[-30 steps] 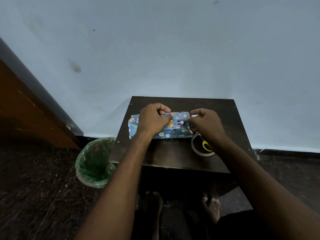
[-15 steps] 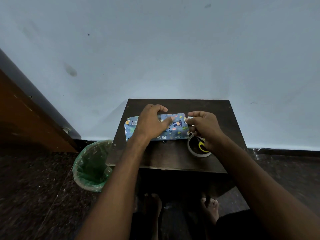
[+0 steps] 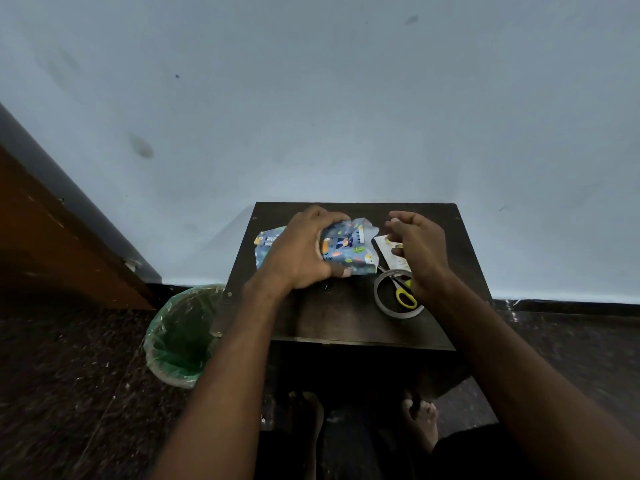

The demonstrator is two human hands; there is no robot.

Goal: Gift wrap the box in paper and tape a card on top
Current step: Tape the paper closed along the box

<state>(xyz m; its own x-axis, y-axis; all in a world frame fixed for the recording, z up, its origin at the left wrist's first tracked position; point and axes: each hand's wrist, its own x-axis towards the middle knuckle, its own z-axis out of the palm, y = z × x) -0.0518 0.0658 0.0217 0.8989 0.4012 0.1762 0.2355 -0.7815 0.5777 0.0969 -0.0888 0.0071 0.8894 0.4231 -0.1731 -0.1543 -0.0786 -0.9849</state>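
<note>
Head view. We find a dark wooden worktop (image 3: 346,320) set against a pale blue wall (image 3: 346,98). The box (image 3: 346,249), covered in blue patterned paper, lies on the far half of the worktop, left of centre. The paper at its right end stands up loose and crumpled.

The left hand (image 3: 301,254) lies over the middle of the box, its grip closed on it: fingers curled over the far edge, thumb on the near edge. The right hand (image 3: 420,251) hovers just right of the box, its grip open, fingers loosely curved and holding nothing that we can make out.

A pale card (image 3: 384,249) lies flat on the worktop just right of the box, partly covered by the right hand. Nearer to us, a roll of tape (image 3: 382,301) lies flat. Scissors (image 3: 403,294) with yellow handles lie across the roll, handles inside the ring; the right wrist hides their right side.

On the dark speckled floor (image 3: 69,393), left of the worktop, stands a bin (image 3: 180,341) lined with a green bag. A brown wooden door (image 3: 52,244) shows at far left. Two bare feet (image 3: 420,422) rest on the floor under the near edge of the worktop.
</note>
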